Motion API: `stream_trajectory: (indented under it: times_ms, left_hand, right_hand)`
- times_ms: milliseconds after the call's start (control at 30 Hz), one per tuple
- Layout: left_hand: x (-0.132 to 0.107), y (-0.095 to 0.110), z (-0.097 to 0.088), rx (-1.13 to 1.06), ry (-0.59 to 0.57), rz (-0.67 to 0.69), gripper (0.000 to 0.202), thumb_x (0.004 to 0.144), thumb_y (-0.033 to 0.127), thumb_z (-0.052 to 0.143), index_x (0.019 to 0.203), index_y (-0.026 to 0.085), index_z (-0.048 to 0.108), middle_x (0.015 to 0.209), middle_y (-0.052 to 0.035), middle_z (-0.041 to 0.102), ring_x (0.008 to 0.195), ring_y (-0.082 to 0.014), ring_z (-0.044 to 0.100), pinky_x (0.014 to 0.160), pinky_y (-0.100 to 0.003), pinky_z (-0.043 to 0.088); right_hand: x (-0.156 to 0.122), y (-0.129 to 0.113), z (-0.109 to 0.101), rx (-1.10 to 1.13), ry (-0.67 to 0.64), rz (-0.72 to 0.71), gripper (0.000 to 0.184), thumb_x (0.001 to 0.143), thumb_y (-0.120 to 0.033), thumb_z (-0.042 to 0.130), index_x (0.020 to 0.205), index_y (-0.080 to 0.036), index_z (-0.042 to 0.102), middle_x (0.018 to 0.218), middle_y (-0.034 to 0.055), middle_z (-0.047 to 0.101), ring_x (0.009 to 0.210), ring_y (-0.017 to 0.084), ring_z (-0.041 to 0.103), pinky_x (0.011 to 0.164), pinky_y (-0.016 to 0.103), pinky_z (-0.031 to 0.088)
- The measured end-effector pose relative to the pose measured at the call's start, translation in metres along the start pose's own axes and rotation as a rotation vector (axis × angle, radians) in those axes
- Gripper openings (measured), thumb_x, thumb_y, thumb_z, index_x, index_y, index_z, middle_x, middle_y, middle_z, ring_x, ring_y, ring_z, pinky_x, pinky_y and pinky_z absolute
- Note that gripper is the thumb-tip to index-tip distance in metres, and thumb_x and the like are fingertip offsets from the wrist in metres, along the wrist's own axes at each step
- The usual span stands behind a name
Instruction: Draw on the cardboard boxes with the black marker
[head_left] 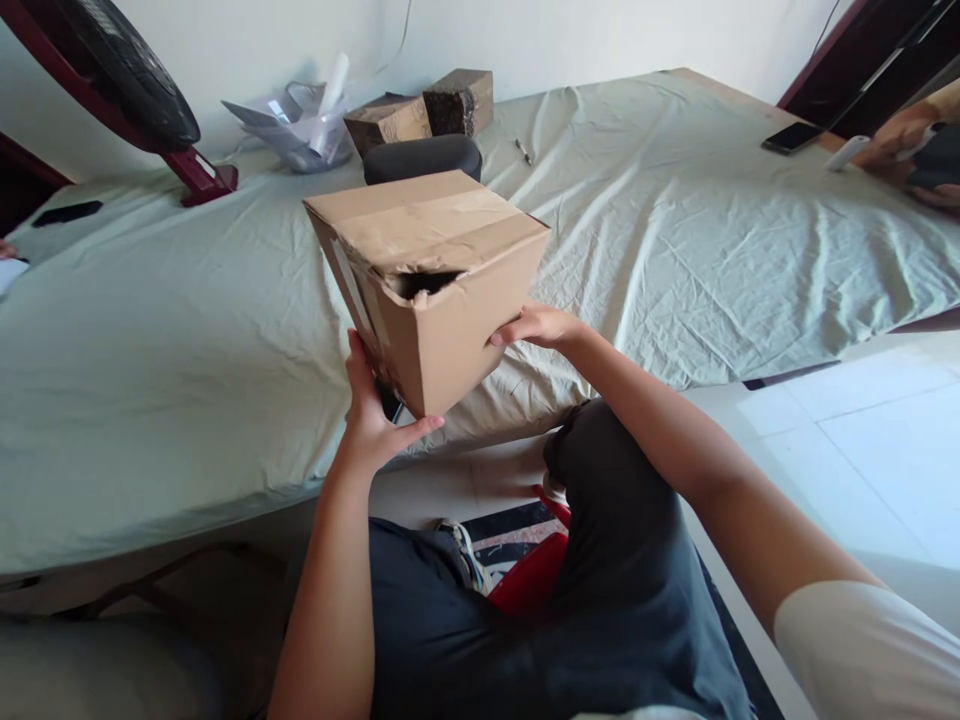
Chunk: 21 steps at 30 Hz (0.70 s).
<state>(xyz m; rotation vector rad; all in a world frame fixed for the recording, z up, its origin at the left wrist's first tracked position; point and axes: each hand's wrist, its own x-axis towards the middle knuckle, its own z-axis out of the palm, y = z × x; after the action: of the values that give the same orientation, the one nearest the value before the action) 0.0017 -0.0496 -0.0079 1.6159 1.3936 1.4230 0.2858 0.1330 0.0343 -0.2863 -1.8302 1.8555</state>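
A brown cardboard box (465, 330) is held between my two hands over the front edge of the covered table. One top corner of it is torn, leaving a dark ragged hole, and tape runs across the top and side. My left hand (375, 415) grips the lower left corner, thumb along the bottom front and fingers up the left side. On the right face, my right hand (536, 328) presses with its thumb; its other fingers are partly hidden behind the box. A dark rounded object (424, 158) shows just behind the box.
A light green cloth (187, 350) covers the table. Toward the wall stand a fan (210, 180), a clear plastic basket (300, 140) and cardboard boxes (461, 100). A phone (793, 137) lies at right, near another person's hand (896, 140). A pen (523, 152) lies beyond the box.
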Motion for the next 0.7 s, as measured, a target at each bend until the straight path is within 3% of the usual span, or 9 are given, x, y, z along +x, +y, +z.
stream_trajectory:
  times_ms: [100, 200, 300, 400, 467, 533, 633, 700]
  left_hand:
    - [0.003, 0.000, 0.001, -0.097, 0.016, 0.017, 0.154, 0.054, 0.081, 0.109, 0.183, 0.037, 0.037, 0.187, -0.0206, 0.042, 0.179, -0.0447, 0.038, 0.144, -0.058, 0.037]
    - [0.004, -0.002, 0.003, -0.236, 0.050, 0.013, 0.109, 0.067, 0.086, 0.101, 0.156, 0.032, 0.069, 0.154, -0.0159, 0.074, 0.155, -0.0407, 0.066, 0.132, -0.053, 0.053]
    - [0.002, -0.003, 0.007, -0.297, 0.132, -0.018, 0.086, 0.069, 0.081, 0.102, 0.132, 0.027, 0.078, 0.128, -0.0122, 0.082, 0.129, -0.0365, 0.078, 0.111, -0.047, 0.066]
    - [0.001, -0.001, 0.013, -0.273, 0.183, -0.052, 0.082, 0.070, 0.081, 0.102, 0.125, 0.025, 0.078, 0.122, -0.0120, 0.083, 0.122, -0.0360, 0.080, 0.102, -0.046, 0.068]
    - [0.003, 0.002, 0.016, -0.261, 0.190, -0.047, 0.082, 0.072, 0.082, 0.099, 0.127, 0.026, 0.078, 0.124, -0.0121, 0.084, 0.125, -0.0361, 0.080, 0.104, -0.046, 0.069]
    - [0.005, 0.003, 0.017, -0.264, 0.212, -0.025, 0.086, 0.077, 0.082, 0.097, 0.142, 0.030, 0.076, 0.134, -0.0112, 0.084, 0.134, -0.0358, 0.079, 0.110, -0.047, 0.067]
    - [0.009, 0.003, 0.013, -0.267, 0.247, -0.053, 0.099, 0.090, 0.079, 0.089, 0.174, 0.037, 0.056, 0.159, -0.0085, 0.077, 0.153, -0.0360, 0.070, 0.113, -0.050, 0.064]
    - [0.011, 0.002, 0.007, -0.261, 0.248, -0.110, 0.099, 0.097, 0.077, 0.083, 0.181, 0.040, 0.048, 0.173, -0.0084, 0.067, 0.157, -0.0358, 0.067, 0.109, -0.048, 0.065]
  right_hand:
    - [-0.001, 0.004, 0.003, 0.115, 0.040, 0.015, 0.071, 0.071, -0.050, 0.098, 0.131, -0.018, 0.080, 0.131, 0.0147, 0.089, 0.132, 0.037, 0.081, 0.118, 0.047, 0.066]
    - [-0.001, 0.015, 0.006, 0.233, 0.092, 0.047, 0.074, 0.073, -0.064, 0.093, 0.129, -0.018, 0.078, 0.128, 0.0165, 0.090, 0.109, 0.035, 0.088, 0.099, 0.045, 0.074]
    - [0.001, 0.025, 0.007, 0.278, 0.094, 0.078, 0.075, 0.075, -0.068, 0.093, 0.129, -0.019, 0.077, 0.127, 0.0178, 0.091, 0.100, 0.033, 0.090, 0.089, 0.042, 0.076]
    - [0.002, 0.029, 0.006, 0.283, 0.082, 0.094, 0.075, 0.079, -0.072, 0.090, 0.130, -0.018, 0.076, 0.123, 0.0177, 0.091, 0.104, 0.034, 0.090, 0.094, 0.044, 0.076]
    - [0.003, 0.030, 0.006, 0.276, 0.078, 0.130, 0.075, 0.082, -0.076, 0.087, 0.129, -0.018, 0.078, 0.119, 0.0175, 0.091, 0.108, 0.037, 0.089, 0.098, 0.047, 0.075]
    - [0.003, 0.029, 0.007, 0.272, 0.096, 0.175, 0.076, 0.084, -0.081, 0.082, 0.127, -0.018, 0.080, 0.117, 0.0179, 0.091, 0.112, 0.039, 0.088, 0.102, 0.051, 0.075]
    - [0.004, 0.023, 0.012, 0.289, 0.132, 0.190, 0.086, 0.089, -0.093, 0.071, 0.130, -0.019, 0.082, 0.118, 0.0180, 0.090, 0.120, 0.041, 0.086, 0.106, 0.053, 0.074]
    - [0.005, 0.019, 0.016, 0.286, 0.128, 0.166, 0.093, 0.091, -0.100, 0.063, 0.136, -0.021, 0.081, 0.121, 0.0160, 0.090, 0.126, 0.039, 0.084, 0.109, 0.050, 0.072]
